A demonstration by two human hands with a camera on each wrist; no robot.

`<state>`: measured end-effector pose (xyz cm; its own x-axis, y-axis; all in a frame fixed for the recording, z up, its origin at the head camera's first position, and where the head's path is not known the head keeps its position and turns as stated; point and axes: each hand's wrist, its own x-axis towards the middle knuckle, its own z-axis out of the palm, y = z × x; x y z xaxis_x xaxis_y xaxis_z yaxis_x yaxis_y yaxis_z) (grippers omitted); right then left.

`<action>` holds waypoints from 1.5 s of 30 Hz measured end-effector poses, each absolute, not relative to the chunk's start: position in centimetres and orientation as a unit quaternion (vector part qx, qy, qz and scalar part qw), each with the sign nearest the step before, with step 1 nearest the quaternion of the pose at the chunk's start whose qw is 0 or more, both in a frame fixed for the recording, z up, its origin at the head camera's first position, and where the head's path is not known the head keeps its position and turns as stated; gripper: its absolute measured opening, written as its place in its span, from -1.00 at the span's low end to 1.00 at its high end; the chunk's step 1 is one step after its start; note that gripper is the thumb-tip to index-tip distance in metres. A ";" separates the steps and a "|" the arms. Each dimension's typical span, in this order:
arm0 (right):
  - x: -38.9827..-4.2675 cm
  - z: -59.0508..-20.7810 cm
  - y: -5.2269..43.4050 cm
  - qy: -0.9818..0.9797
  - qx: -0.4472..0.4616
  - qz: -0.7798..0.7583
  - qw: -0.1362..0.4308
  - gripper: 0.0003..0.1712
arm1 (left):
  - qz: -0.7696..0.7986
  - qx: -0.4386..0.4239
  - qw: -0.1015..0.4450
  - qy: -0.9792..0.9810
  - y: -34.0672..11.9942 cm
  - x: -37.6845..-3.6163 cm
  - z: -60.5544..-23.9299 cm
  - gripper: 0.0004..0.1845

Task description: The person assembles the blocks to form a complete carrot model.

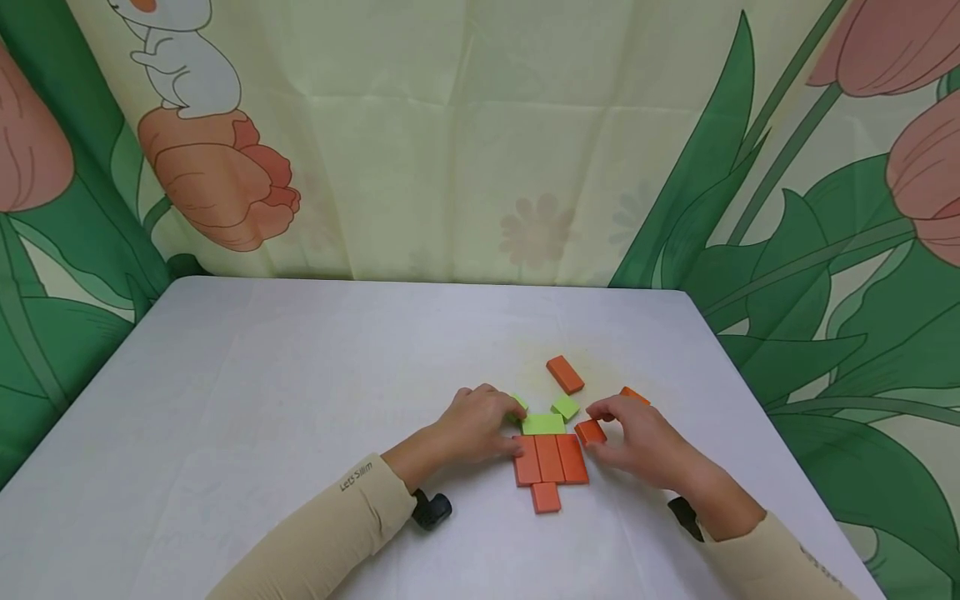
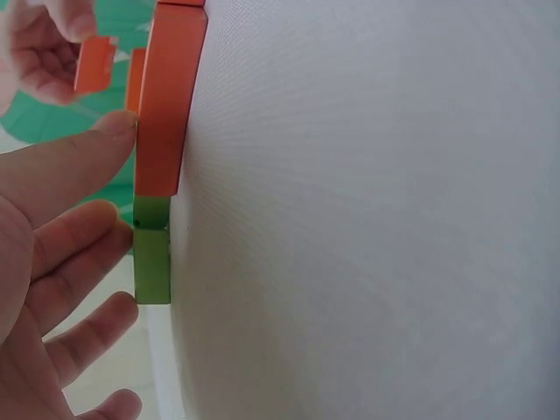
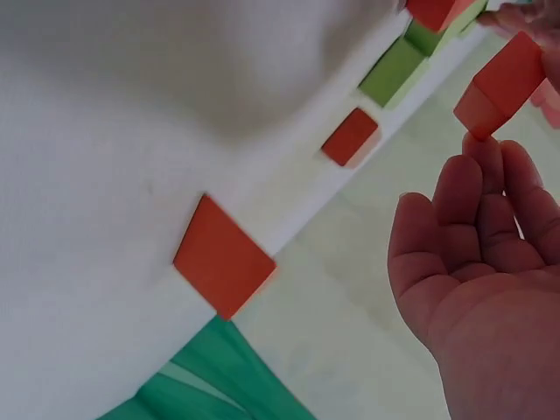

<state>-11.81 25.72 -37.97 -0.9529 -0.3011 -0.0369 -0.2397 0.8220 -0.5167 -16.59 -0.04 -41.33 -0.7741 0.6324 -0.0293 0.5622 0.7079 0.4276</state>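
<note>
The right hand (image 1: pixel 645 446) is pinching an orange block (image 1: pixel 590 432) beside the orange row (image 1: pixel 550 459), which the flat-fingered left hand (image 1: pixel 480 425) is steadying near the table (image 1: pixel 300 400)'s front edge.

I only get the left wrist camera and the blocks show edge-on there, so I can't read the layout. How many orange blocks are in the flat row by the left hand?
Observer: The three orange blocks lie side by side, with a fourth orange block against their near edge.
Operator: What is the right hand doing?
Observer: The right hand pinches a small orange block by the row's far right corner.
Operator: Any spares?
Observer: A loose orange block lies farther back, apart from the rest.
</note>
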 end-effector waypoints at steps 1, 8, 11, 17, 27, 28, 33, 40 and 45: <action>-11.6 -38.0 25.6 0.952 -0.145 -0.264 0.060 -0.52 | 0.202 0.324 0.088 0.920 0.0 -16.6 -41.3 -0.52; -9.7 -38.2 24.6 0.949 -0.150 -0.264 0.087 -0.56 | 0.196 0.324 0.090 0.921 -0.1 -16.5 -41.3 -0.51; -9.1 -38.3 24.1 0.950 -0.132 -0.262 0.107 -0.56 | 0.195 0.325 0.087 0.921 -0.1 -16.5 -41.3 -0.52; -8.4 -38.3 23.6 0.948 -0.127 -0.258 0.140 -0.56 | 0.197 0.326 0.085 0.921 -0.1 -16.5 -41.3 -0.52; -7.8 -38.7 23.2 0.952 -0.159 -0.220 0.139 -0.58 | 0.200 0.330 0.082 0.919 -0.1 -16.6 -41.3 -0.52; -7.7 -38.7 23.1 0.953 -0.157 -0.219 0.141 -0.58 | 0.200 0.330 0.082 0.919 -0.1 -16.6 -41.3 -0.52; -7.6 -38.6 22.8 0.952 -0.145 -0.221 0.157 -0.56 | 0.202 0.328 0.081 0.919 -0.1 -16.6 -41.2 -0.52; -7.6 -38.8 22.6 0.949 -0.154 -0.223 0.161 -0.57 | 0.201 0.326 0.080 0.920 -0.1 -16.6 -41.2 -0.53; -7.4 -39.2 22.6 0.949 -0.164 -0.220 0.155 -0.58 | 0.201 0.325 0.081 0.920 -0.1 -16.6 -41.4 -0.52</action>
